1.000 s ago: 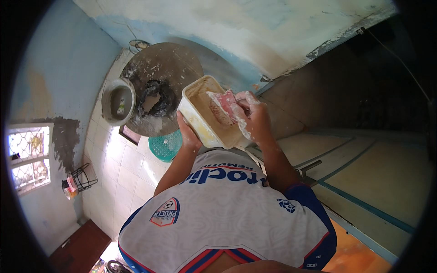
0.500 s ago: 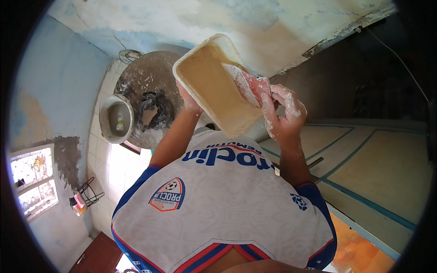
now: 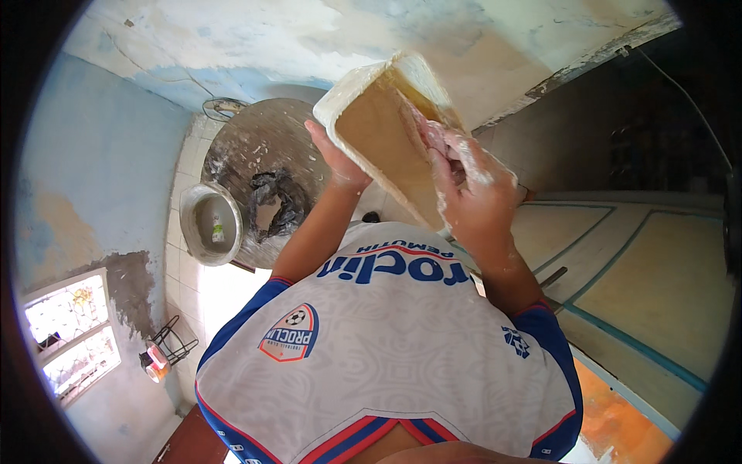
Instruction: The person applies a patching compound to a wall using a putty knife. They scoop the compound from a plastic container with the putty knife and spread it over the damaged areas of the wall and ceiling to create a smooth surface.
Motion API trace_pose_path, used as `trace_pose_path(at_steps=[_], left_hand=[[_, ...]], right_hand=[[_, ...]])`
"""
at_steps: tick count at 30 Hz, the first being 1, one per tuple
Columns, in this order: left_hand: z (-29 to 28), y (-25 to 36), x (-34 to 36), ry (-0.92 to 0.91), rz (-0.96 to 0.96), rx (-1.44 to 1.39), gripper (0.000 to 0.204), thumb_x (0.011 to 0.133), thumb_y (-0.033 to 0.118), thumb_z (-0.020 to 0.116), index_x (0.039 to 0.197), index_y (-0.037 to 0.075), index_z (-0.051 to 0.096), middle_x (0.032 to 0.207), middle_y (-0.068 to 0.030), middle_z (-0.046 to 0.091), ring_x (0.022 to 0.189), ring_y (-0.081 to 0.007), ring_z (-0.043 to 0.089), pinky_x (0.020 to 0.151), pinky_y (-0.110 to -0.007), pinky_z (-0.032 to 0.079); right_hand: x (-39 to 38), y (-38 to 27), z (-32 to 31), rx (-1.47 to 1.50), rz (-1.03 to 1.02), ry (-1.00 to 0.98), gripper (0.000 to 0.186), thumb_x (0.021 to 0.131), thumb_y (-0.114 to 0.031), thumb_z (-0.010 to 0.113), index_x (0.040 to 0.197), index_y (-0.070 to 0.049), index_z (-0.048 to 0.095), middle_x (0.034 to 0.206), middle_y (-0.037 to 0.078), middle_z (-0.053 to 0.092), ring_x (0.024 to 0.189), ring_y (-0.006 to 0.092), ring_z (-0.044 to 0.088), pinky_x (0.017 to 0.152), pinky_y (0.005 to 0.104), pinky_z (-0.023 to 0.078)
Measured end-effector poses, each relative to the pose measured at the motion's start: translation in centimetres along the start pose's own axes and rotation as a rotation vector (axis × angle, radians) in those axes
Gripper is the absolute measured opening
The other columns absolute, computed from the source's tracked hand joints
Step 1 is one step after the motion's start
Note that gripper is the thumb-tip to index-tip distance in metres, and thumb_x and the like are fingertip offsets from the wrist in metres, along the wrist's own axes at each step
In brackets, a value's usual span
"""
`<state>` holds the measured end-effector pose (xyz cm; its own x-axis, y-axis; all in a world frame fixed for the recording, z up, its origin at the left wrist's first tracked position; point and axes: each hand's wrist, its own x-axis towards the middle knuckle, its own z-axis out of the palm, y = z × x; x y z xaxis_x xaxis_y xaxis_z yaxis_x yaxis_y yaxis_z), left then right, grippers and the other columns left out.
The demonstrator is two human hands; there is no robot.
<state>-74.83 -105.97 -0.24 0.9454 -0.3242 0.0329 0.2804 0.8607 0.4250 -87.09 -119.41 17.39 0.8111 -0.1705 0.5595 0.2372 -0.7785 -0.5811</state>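
Note:
My left hand (image 3: 340, 160) supports a rectangular plastic tub (image 3: 386, 147) from its left side and underside. Pale yellowish, tilted and smeared along the rim, the tub stands out against the patchy wall behind it. My right hand (image 3: 479, 185), spotted with white paste, grips a pinkish-red putty scraper (image 3: 430, 133). The scraper's blade is inside the tub, against or close to its right inner wall; contact is hard to tell. Part of the scraper is covered by my fingers.
To the left, a round grey-brown table (image 3: 251, 139) bears a crumpled black plastic bag (image 3: 286, 197). Beside it is a grey bucket (image 3: 189, 224) with a small bottle (image 3: 218, 230) inside. A cream panel with teal stripes (image 3: 618, 271) lies to the right. Patchy wall (image 3: 270, 39) rises ahead.
The tub and both hands have shifted slightly right in view. The scraper has turned more edge-on and sits deeper along the tub's right side, with my right hand reaching farther over the rim.

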Motion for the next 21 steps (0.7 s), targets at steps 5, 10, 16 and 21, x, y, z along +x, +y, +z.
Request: trace_pose_path(at_steps=[5, 10, 16, 21], left_hand=[[3.0, 1.0, -0.6, 0.003, 0.023, 0.065, 0.09, 0.098, 0.076, 0.009, 0.155, 0.011, 0.036, 0.152, -0.0094, 0.045, 0.138, -0.0281, 0.044, 0.115, -0.045, 0.035], [2.1, 1.4, -0.6, 0.06, 0.0, 0.116, 0.087, 0.099, 0.074, 0.01, 0.154, 0.012, 0.036, 0.152, -0.0092, 0.045, 0.138, -0.028, 0.044, 0.115, -0.045, 0.036], [2.3, 1.7, -0.1, 0.026, -0.02, 0.173, 0.083, 0.1, 0.072, 0.011, 0.154, 0.014, 0.036, 0.151, -0.0086, 0.047, 0.138, -0.0285, 0.045, 0.115, -0.045, 0.037], [2.4, 1.7, 0.2, 0.11, -0.07, 0.118, 0.083, 0.1, 0.073, 0.011, 0.154, 0.014, 0.037, 0.151, -0.0089, 0.047, 0.138, -0.0291, 0.045, 0.115, -0.045, 0.036]], right_hand=[[1.2, 0.1, 1.7, -0.105, 0.004, -0.119, 0.02, 0.092, -0.007, 0.066, 0.11, -0.002, 0.07, 0.096, 0.018, 0.072, 0.078, 0.0346, 0.071, 0.067, 0.0383, 0.056], [1.5, -0.1, 1.8, -0.121, 0.027, -0.282, 0.024, 0.092, -0.009, 0.064, 0.114, -0.003, 0.071, 0.097, 0.02, 0.071, 0.082, 0.038, 0.07, 0.07, 0.0431, 0.055], [1.4, 0.2, 2.9, -0.132, 0.019, -0.221, 0.028, 0.091, -0.01, 0.065, 0.117, -0.002, 0.071, 0.096, 0.022, 0.071, 0.083, 0.0378, 0.069, 0.073, 0.0418, 0.056], [1.6, -0.3, 1.9, -0.088, 0.152, -0.261, 0.028, 0.091, -0.008, 0.063, 0.118, -0.001, 0.071, 0.099, 0.022, 0.071, 0.087, 0.0388, 0.069, 0.078, 0.0432, 0.055]])
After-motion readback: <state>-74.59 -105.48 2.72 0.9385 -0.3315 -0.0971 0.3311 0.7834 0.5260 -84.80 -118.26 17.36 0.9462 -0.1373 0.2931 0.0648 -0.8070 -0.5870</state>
